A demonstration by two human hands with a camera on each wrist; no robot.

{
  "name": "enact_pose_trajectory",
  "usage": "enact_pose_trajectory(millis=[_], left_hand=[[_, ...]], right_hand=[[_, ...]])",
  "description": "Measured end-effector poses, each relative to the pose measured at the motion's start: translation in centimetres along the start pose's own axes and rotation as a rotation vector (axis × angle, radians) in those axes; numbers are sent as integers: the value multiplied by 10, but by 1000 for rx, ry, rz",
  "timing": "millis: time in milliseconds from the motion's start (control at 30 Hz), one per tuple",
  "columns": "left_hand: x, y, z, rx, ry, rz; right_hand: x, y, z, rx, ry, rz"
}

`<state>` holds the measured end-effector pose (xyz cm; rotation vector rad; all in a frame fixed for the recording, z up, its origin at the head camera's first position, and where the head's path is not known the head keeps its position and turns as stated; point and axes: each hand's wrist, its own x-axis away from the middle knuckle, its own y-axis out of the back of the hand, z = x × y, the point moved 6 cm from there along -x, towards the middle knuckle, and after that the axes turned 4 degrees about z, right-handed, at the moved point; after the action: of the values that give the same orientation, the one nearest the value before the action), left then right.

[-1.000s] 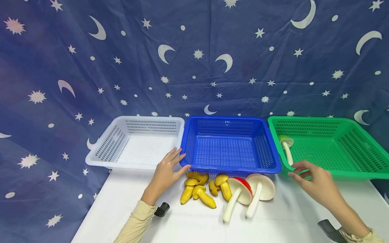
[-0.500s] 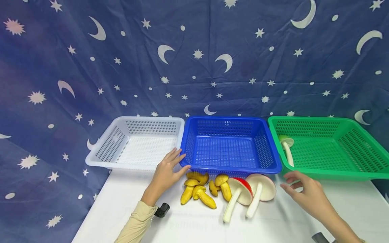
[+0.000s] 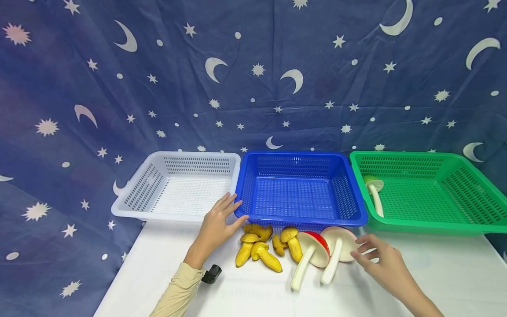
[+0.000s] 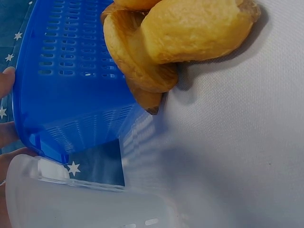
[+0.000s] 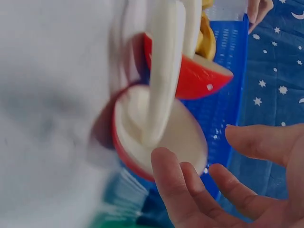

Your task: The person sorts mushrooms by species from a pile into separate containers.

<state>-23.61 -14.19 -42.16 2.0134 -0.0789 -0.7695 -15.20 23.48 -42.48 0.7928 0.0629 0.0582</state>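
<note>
Head view: the right hand (image 3: 382, 262) has left the green basket (image 3: 428, 226) and now reaches the rightmost red mushroom (image 3: 336, 252) on the tabletop (image 3: 253, 295), thumb and fingers parted; contact is unclear. The left hand (image 3: 218, 226), fingers spread, stays at a corner of the blue basket (image 3: 301, 221).

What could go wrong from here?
The right hand is beside the nearest red mushroom; the other red mushroom overlaps it in the head view, so a grab might knock both.

The left hand lies by the white basket and blue basket rims; a bump could shift either.
</note>
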Motion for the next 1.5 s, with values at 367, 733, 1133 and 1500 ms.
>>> enact_pose_trajectory(millis=[367,733,1133,1500], left_hand=[[-1,0,-1,13,4,1],[1,2,-1,5,6,-9],[-1,0,-1,16,-10,-12],[-1,0,0,9,-8,-5]], right_hand=[[10,-48,-20,-195,-233,7],[11,-77,-34,-602,-396,-46],[16,-69,-40,-696,-386,-144],[31,-52,-45,-697,-428,-215]])
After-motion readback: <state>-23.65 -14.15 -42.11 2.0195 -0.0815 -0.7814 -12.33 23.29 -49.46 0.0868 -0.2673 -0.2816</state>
